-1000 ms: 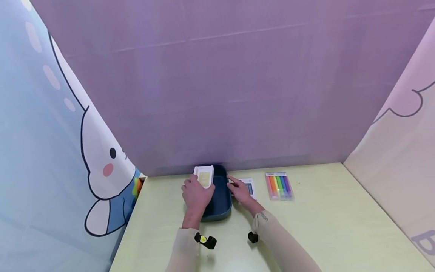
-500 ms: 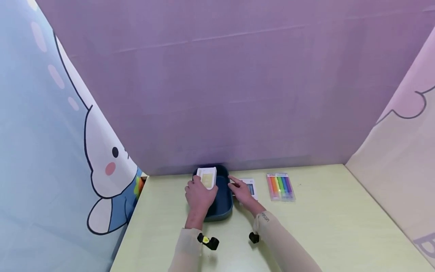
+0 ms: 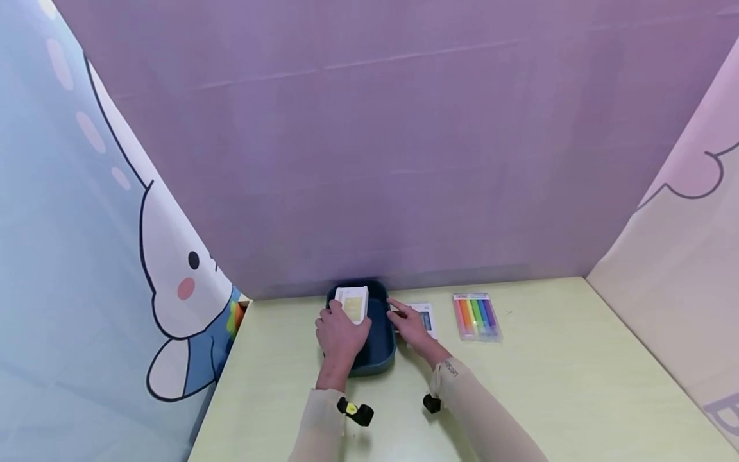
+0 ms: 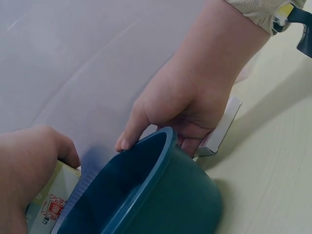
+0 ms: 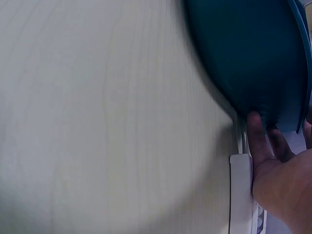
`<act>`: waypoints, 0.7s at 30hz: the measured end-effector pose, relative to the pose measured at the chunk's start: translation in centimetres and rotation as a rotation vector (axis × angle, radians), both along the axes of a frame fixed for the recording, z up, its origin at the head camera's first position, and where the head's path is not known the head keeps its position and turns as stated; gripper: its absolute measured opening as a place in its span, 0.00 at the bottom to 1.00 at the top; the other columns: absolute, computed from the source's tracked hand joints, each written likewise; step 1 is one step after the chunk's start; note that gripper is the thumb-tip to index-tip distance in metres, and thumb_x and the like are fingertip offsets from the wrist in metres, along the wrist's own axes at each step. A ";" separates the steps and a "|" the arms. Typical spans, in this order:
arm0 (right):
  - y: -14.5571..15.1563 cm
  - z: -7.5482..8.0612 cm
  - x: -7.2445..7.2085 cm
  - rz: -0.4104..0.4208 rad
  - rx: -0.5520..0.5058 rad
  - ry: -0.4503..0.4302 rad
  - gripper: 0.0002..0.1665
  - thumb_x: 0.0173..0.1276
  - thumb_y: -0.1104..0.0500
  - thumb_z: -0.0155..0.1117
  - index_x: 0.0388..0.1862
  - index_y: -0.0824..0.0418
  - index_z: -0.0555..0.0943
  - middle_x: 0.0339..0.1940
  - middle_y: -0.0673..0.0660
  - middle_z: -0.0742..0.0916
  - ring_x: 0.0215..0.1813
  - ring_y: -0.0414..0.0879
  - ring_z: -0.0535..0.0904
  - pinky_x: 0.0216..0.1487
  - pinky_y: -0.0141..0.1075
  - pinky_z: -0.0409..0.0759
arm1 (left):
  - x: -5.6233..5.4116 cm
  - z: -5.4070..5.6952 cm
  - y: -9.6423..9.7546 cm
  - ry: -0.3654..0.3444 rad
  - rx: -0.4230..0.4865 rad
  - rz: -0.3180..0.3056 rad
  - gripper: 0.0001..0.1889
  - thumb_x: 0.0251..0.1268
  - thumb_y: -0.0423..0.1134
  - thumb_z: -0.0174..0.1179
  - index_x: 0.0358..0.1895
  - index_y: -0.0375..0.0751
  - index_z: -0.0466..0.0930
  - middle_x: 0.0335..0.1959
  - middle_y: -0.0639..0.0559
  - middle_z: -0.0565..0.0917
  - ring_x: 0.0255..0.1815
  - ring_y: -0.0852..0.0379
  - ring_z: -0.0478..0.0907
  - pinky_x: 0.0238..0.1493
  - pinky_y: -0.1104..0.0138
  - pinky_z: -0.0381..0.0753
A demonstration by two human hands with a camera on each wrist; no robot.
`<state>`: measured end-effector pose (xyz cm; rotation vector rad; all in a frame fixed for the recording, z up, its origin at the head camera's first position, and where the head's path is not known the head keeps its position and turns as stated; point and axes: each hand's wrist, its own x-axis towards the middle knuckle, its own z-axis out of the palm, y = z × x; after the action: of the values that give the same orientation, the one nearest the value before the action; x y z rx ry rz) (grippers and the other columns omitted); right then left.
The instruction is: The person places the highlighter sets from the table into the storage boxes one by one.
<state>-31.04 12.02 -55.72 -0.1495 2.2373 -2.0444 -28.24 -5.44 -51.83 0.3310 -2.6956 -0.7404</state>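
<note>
The left hand (image 3: pixel 342 332) grips a white box (image 3: pixel 355 303) at the far left corner of a blue bin (image 3: pixel 378 340); the right hand (image 3: pixel 411 326) pinches the bin's right rim. Beside it lies a flat box (image 3: pixel 427 316), then pens (image 3: pixel 477 314) farther right.

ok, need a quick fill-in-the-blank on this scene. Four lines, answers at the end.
1. The ____ hand grips the yellow-labelled box.
2. In the head view, the pens lie to the ____ of the bin.
3. In that view, the rightmost pen in the row is ____.
4. On the table, the white pack lies between the bin and the ____.

Missing words: left; right; purple; pens.
</note>
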 end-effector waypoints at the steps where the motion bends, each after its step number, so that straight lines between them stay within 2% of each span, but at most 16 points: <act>1: 0.0 0.4 0.2 0.006 -0.001 0.004 0.27 0.76 0.62 0.53 0.72 0.64 0.67 0.62 0.73 0.75 0.54 0.63 0.78 0.50 0.48 0.79 | 0.0 0.0 0.0 0.000 -0.001 -0.001 0.42 0.44 0.64 0.66 0.55 0.37 0.65 0.43 0.35 0.73 0.42 0.38 0.70 0.42 0.48 0.72; 5: -0.1 1.3 0.8 -0.002 0.006 0.010 0.26 0.76 0.61 0.54 0.71 0.65 0.68 0.60 0.72 0.76 0.54 0.63 0.79 0.49 0.46 0.80 | 0.1 0.0 0.0 0.002 -0.005 -0.008 0.42 0.45 0.64 0.66 0.56 0.36 0.64 0.43 0.35 0.72 0.41 0.37 0.70 0.41 0.48 0.72; 12: -0.1 -1.4 -0.5 -0.032 0.011 0.019 0.27 0.76 0.57 0.55 0.71 0.61 0.69 0.61 0.70 0.77 0.53 0.59 0.80 0.48 0.44 0.80 | -0.1 -0.5 -0.1 0.002 -0.017 -0.007 0.43 0.45 0.64 0.66 0.56 0.35 0.64 0.42 0.35 0.72 0.41 0.37 0.70 0.41 0.48 0.72; 14: -0.2 -1.6 -0.7 -0.042 0.016 0.006 0.26 0.76 0.56 0.55 0.71 0.58 0.70 0.61 0.68 0.77 0.54 0.58 0.80 0.50 0.44 0.79 | -0.2 -0.6 0.0 0.006 -0.021 -0.002 0.42 0.45 0.64 0.65 0.56 0.36 0.64 0.42 0.35 0.72 0.41 0.37 0.70 0.41 0.48 0.72; 17: -0.2 -1.8 -0.9 -0.048 0.018 0.000 0.26 0.76 0.56 0.55 0.71 0.56 0.70 0.62 0.66 0.77 0.54 0.57 0.80 0.51 0.45 0.78 | -0.2 -0.7 0.0 0.019 -0.017 -0.007 0.44 0.48 0.65 0.64 0.60 0.37 0.63 0.47 0.33 0.71 0.43 0.35 0.69 0.42 0.46 0.73; 21: -0.1 -1.7 -0.9 -0.057 0.028 -0.018 0.25 0.75 0.55 0.56 0.70 0.53 0.71 0.62 0.64 0.78 0.54 0.55 0.80 0.53 0.45 0.78 | -0.3 -0.5 0.1 0.040 -0.014 -0.025 0.47 0.52 0.69 0.61 0.68 0.39 0.60 0.58 0.32 0.68 0.52 0.33 0.66 0.50 0.42 0.69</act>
<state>-31.92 11.90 -57.41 -0.0656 2.2838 -2.0319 -28.58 -5.36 -52.30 0.2763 -2.6708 -0.7278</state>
